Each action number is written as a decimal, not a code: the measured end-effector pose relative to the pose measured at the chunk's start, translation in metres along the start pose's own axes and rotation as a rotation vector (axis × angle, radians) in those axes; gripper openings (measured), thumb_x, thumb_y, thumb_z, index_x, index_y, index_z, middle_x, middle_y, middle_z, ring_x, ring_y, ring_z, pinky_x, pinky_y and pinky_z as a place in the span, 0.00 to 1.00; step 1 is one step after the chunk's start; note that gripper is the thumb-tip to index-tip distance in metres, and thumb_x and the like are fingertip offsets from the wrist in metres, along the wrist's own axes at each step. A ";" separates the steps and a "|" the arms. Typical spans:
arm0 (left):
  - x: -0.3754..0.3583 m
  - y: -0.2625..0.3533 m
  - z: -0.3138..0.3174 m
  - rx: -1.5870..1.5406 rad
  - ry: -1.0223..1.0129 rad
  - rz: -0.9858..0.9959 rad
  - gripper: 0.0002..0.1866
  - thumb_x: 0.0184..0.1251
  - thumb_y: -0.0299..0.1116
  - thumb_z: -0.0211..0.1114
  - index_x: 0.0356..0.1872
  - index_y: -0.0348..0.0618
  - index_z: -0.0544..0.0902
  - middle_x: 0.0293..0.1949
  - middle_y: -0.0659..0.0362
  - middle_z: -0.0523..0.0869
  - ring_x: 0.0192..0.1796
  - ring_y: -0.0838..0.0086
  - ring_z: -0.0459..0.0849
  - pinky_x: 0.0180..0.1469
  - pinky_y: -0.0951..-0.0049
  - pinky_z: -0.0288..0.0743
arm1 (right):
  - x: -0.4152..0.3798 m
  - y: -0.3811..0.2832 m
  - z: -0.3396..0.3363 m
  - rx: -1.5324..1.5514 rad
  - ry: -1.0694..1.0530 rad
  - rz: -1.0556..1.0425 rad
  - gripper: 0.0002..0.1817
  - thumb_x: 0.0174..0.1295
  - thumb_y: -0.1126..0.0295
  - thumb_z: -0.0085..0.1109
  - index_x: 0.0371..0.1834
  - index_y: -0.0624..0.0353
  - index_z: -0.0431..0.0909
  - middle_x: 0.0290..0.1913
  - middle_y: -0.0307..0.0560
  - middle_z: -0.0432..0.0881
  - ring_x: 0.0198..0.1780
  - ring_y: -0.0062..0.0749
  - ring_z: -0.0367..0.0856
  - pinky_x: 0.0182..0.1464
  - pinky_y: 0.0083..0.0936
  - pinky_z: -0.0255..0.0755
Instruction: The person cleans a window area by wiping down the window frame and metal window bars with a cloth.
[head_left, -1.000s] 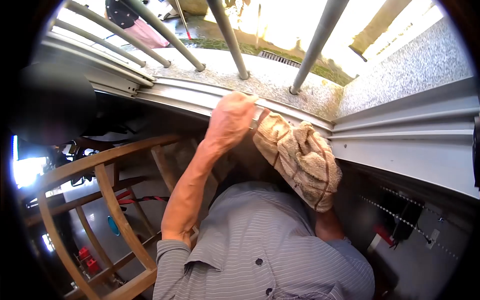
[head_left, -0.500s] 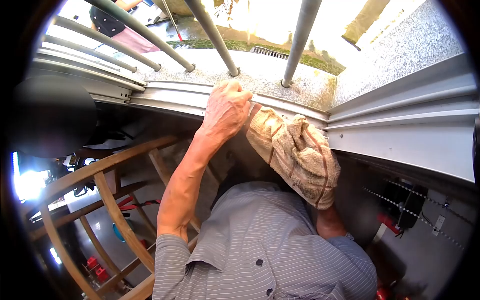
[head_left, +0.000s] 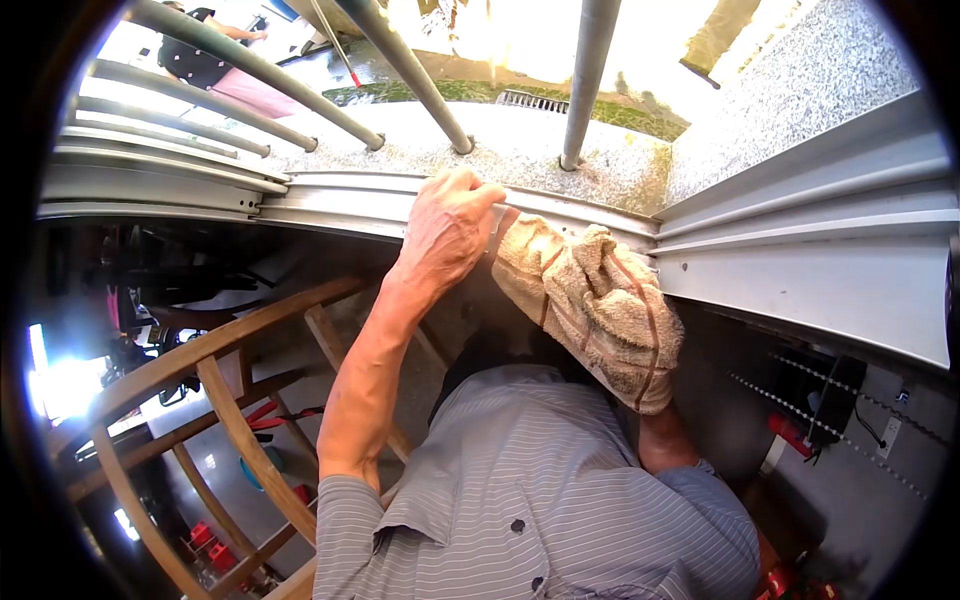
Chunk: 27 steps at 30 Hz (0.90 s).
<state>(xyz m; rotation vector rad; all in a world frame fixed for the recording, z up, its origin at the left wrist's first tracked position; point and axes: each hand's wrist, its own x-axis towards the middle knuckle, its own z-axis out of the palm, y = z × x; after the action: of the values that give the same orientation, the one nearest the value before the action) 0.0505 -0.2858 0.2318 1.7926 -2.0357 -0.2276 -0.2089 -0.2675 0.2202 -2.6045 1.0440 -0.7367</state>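
Note:
My left hand is closed in a fist against the pale metal window track. A flat edge of a beige towel with brown stripes runs up to its fingers, and the fist appears to pinch it. The towel is bunched and wraps around my right hand like a mitt. Only my right forearm and wrist show below the cloth, so the fingers are hidden. The towel's upper folds lie beside the track, near its right end.
Round metal bars rise from the speckled stone sill beyond the track. A wooden ladder-like frame stands at lower left. Bead chains hang at right. A person is outside at upper left.
The view has shifted slightly. A dark blurred round shape at the left has gone from view. My left fist and the towel-wrapped hand stay in nearly the same place.

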 end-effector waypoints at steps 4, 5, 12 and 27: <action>0.010 0.003 -0.003 0.088 -0.120 0.016 0.07 0.65 0.25 0.64 0.42 0.44 0.86 0.36 0.54 0.80 0.44 0.57 0.80 0.49 0.60 0.72 | -0.001 0.000 -0.001 0.005 0.001 0.004 0.25 0.64 0.66 0.62 0.61 0.70 0.73 0.53 0.55 0.78 0.55 0.44 0.79 0.61 0.38 0.74; 0.011 0.004 -0.004 0.099 -0.139 0.009 0.08 0.65 0.25 0.63 0.43 0.44 0.86 0.37 0.53 0.80 0.44 0.57 0.80 0.49 0.59 0.73 | -0.001 0.001 -0.002 0.004 0.002 0.005 0.25 0.64 0.66 0.62 0.61 0.70 0.73 0.53 0.54 0.78 0.55 0.44 0.79 0.61 0.38 0.74; -0.013 -0.005 0.013 -0.029 0.172 -0.021 0.10 0.61 0.27 0.65 0.43 0.42 0.86 0.40 0.52 0.82 0.46 0.57 0.80 0.52 0.59 0.74 | -0.002 0.002 -0.003 0.028 -0.003 0.016 0.25 0.65 0.67 0.62 0.61 0.70 0.73 0.54 0.54 0.78 0.55 0.43 0.79 0.62 0.38 0.73; -0.014 -0.011 0.005 -0.012 0.110 -0.036 0.13 0.61 0.27 0.62 0.47 0.42 0.86 0.42 0.53 0.82 0.48 0.56 0.80 0.56 0.58 0.72 | 0.006 0.002 0.004 0.084 -0.017 0.012 0.24 0.65 0.67 0.62 0.61 0.69 0.73 0.55 0.54 0.78 0.56 0.43 0.79 0.63 0.38 0.73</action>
<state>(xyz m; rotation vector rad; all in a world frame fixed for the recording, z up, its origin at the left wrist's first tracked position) 0.0594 -0.2742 0.2207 1.7955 -1.9239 -0.1481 -0.2041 -0.2729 0.2189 -2.5275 1.0007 -0.7383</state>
